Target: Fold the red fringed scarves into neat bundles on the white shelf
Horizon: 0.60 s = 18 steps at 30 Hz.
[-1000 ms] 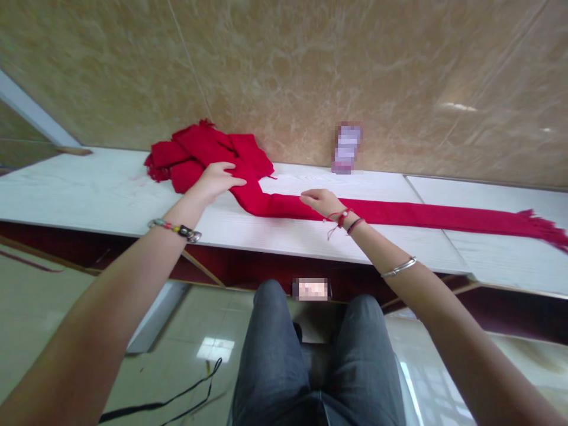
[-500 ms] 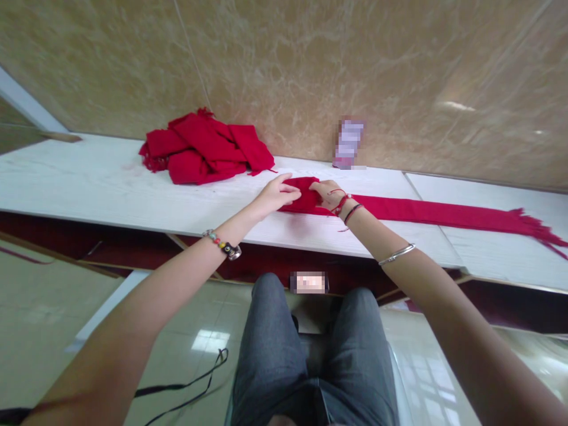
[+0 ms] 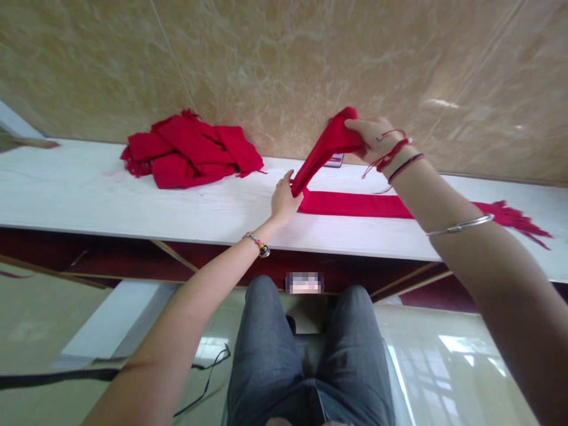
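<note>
A long red fringed scarf (image 3: 355,203) lies along the white shelf top, its fringe at the right end. Its left part is lifted and slants up toward the wall. At the fold, my left hand (image 3: 286,201) is closed round the scarf near the surface. Higher up and to the right, my right hand (image 3: 373,136) grips the raised end between thumb and fingers. My right forearm hides a stretch of the scarf before the fringe. To the left lies a crumpled heap of red scarves (image 3: 195,154), apart from both hands.
A tan marble-patterned wall (image 3: 284,65) rises behind the narrow white shelf top (image 3: 89,195). Behind the raised cloth, a phone (image 3: 334,160) is partly hidden. Another blurred device (image 3: 304,283) sits at the front edge above my knees. A black strap (image 3: 57,377) crosses the lower left.
My left hand moved right from the heap to the scarf's fold. My right hand took the folded end and lifted it up and right. The heap stayed put.
</note>
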Tool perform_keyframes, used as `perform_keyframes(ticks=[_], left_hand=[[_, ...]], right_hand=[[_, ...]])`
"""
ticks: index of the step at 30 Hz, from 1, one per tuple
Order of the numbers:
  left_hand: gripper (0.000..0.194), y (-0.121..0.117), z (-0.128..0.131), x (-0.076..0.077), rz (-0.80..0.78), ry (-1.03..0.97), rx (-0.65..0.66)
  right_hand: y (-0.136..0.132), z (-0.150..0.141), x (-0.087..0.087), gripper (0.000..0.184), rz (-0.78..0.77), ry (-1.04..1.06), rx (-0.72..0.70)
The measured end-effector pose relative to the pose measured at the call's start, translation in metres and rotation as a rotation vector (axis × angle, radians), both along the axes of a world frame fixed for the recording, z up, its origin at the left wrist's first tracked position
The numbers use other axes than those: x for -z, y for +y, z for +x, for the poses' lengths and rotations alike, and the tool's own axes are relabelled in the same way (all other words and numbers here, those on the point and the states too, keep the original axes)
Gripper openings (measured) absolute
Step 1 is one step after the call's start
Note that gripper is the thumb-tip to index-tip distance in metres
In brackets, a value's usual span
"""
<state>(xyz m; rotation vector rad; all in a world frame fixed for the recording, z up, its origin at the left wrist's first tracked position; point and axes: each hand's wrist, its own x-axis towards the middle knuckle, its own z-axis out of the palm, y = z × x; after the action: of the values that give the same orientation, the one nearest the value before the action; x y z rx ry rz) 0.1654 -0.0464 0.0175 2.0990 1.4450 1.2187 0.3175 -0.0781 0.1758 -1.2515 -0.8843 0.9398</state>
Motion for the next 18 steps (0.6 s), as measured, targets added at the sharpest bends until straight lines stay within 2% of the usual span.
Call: perform_keyframes(ticks=[3,5,8,11,15,18], left_hand=[[0.048,0.007,0.013,-0.004,0.002,0.025,-0.012],[0.043,0.01,0.018,-0.01,-0.005,0.076,-0.006],[0.038,0.016,0.021,-0.019,0.0,0.177,0.004],[0.03,0.022,0.028,-0.023,-0.022,0.253,-0.001],[0.027,0.032,0.05,-0.014,-0.238,0.259,0.018],[0.027,0.037,0.069,-0.005,-0.269,0.249,0.039]], right_hand=[[-0.007,0.027,-0.021,0.028,0.04,-0.034,0.038],[-0.012,0.05,-0.028,0.028,0.029,-0.091,0.088],[-0.024,0.081,-0.027,0.028,0.02,-0.204,0.127],[-0.037,0.102,-0.022,0.03,0.023,-0.204,0.173],[-0.039,0.124,-0.021,0.025,-0.032,-0.204,0.284],[-0.038,0.144,-0.029,0.023,-0.046,-0.296,0.266]])
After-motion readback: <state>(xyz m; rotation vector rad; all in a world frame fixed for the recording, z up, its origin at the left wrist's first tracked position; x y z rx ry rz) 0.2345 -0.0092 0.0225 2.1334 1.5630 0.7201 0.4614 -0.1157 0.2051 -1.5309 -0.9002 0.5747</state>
